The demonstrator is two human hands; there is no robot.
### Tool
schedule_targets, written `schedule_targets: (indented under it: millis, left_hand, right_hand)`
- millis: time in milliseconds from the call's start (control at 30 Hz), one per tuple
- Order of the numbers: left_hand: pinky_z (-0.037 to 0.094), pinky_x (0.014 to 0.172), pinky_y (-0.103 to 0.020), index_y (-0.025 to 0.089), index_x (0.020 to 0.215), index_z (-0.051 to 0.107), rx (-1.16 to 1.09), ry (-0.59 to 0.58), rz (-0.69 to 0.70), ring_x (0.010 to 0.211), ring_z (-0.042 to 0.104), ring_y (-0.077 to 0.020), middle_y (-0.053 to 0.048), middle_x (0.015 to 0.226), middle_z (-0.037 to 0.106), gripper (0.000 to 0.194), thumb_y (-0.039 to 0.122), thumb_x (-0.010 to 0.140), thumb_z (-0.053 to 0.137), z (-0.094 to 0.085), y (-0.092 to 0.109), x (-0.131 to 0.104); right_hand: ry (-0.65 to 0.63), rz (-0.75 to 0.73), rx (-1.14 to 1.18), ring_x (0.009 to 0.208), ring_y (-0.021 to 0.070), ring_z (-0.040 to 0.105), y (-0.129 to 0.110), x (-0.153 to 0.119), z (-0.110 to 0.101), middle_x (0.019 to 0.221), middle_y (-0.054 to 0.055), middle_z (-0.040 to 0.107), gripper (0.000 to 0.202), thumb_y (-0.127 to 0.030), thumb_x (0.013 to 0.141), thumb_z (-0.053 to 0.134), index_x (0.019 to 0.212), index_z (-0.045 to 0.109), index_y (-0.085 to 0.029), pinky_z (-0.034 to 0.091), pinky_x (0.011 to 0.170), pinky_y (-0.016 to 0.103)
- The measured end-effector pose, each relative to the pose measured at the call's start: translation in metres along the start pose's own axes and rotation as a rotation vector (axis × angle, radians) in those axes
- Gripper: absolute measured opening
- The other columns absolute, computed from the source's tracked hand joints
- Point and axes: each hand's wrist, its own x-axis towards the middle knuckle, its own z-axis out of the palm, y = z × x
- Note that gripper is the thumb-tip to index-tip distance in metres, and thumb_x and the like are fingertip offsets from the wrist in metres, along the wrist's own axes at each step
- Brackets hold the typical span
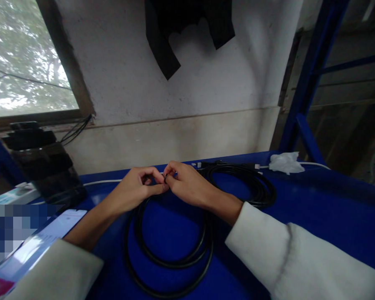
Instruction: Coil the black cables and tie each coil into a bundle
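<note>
A loosely coiled black cable (171,264) lies on the blue tabletop, and its upper part passes beneath my hands. My left hand (140,185) is over the top left of the coil, thumb and index finger closed in a pinch. Facing it, my right hand (186,181) pinches too, and the fingertips of both hands meet. A small dark piece of the cable shows between them; whether a tie is there as well, I cannot tell. Behind my right hand sits a second black cable coil (265,189), with light-coloured connectors near it.
A dark bottle-like container (46,166) stands at the left, near a lit phone screen (50,239) and a white power strip (14,193). Crumpled clear plastic (286,162) lies at the back right, beside a blue metal post (306,91). A wall closes off the back.
</note>
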Motion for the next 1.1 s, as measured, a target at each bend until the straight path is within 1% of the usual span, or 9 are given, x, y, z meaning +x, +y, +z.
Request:
schedule_targets:
  millis: [67,200,400,533,700,867,1100]
  left_hand:
    - [0.027,0.059,-0.026,0.019,0.078,0.072,0.001,-0.009,0.000,0.063,0.041,-0.0131,0.003,0.065,0.051,0.020,0.038,0.074,0.079,0.0005,-0.0011,-0.0001]
    - [0.029,0.060,-0.026,0.019,0.080,0.070,0.017,-0.022,-0.011,0.065,0.043,-0.0135,0.003,0.068,0.052,0.020,0.037,0.075,0.077,0.0006,-0.0015,-0.0009]
    - [0.031,0.058,-0.026,0.021,0.087,0.066,0.034,0.001,-0.001,0.061,0.042,-0.0127,0.005,0.069,0.053,0.020,0.034,0.077,0.077,0.0017,-0.0014,-0.0016]
    - [0.036,0.062,-0.026,0.020,0.089,0.064,0.049,0.008,0.011,0.067,0.048,-0.0143,0.004,0.075,0.056,0.023,0.035,0.078,0.076,0.0028,-0.0050,-0.0010]
    - [0.041,0.068,-0.027,0.019,0.088,0.066,0.011,-0.071,-0.015,0.076,0.056,-0.0169,0.000,0.083,0.063,0.019,0.032,0.078,0.074,0.0037,-0.0082,-0.0016]
    - [0.039,0.064,-0.026,0.019,0.084,0.069,0.028,-0.124,-0.035,0.070,0.056,-0.0159,0.000,0.080,0.064,0.015,0.033,0.081,0.070,0.0030,-0.0057,-0.0035]
    - [0.036,0.058,-0.024,0.020,0.079,0.069,0.032,-0.089,-0.017,0.062,0.051,-0.0133,0.003,0.072,0.061,0.008,0.027,0.077,0.069,0.0039,-0.0065,-0.0041]
  right_hand:
    - [-0.012,0.005,0.004,0.078,0.0156,0.060,-0.0013,-0.0003,-0.0002,0.089,0.006,0.072,0.014,-0.008,0.085,0.056,0.089,0.068,-0.014,0.037,0.068,0.026]
    - [-0.026,0.024,-0.004,0.079,0.0163,0.061,-0.0021,-0.0002,-0.0004,0.091,0.006,0.072,0.015,-0.009,0.086,0.055,0.091,0.069,-0.014,0.038,0.068,0.026]
    - [-0.025,0.012,-0.027,0.079,0.0160,0.062,-0.0034,-0.0016,-0.0009,0.090,0.006,0.072,0.017,-0.010,0.089,0.056,0.097,0.070,-0.014,0.037,0.067,0.026]
    - [-0.024,-0.007,-0.036,0.078,0.0162,0.062,-0.0056,-0.0022,-0.0018,0.090,0.006,0.072,0.017,-0.011,0.092,0.054,0.097,0.070,-0.013,0.038,0.066,0.026]
    - [-0.033,-0.004,-0.049,0.077,0.0161,0.061,-0.0050,-0.0028,-0.0015,0.089,0.006,0.072,0.014,-0.010,0.088,0.057,0.096,0.069,-0.014,0.038,0.067,0.026]
    - [-0.014,-0.040,-0.070,0.081,0.0167,0.062,-0.0021,-0.0015,-0.0004,0.091,0.006,0.072,0.014,-0.010,0.089,0.058,0.096,0.069,-0.014,0.040,0.070,0.026]
    - [-0.023,-0.088,-0.059,0.083,0.0168,0.063,-0.0022,-0.0015,-0.0001,0.094,0.006,0.073,0.015,-0.010,0.089,0.057,0.097,0.069,-0.015,0.040,0.070,0.026]
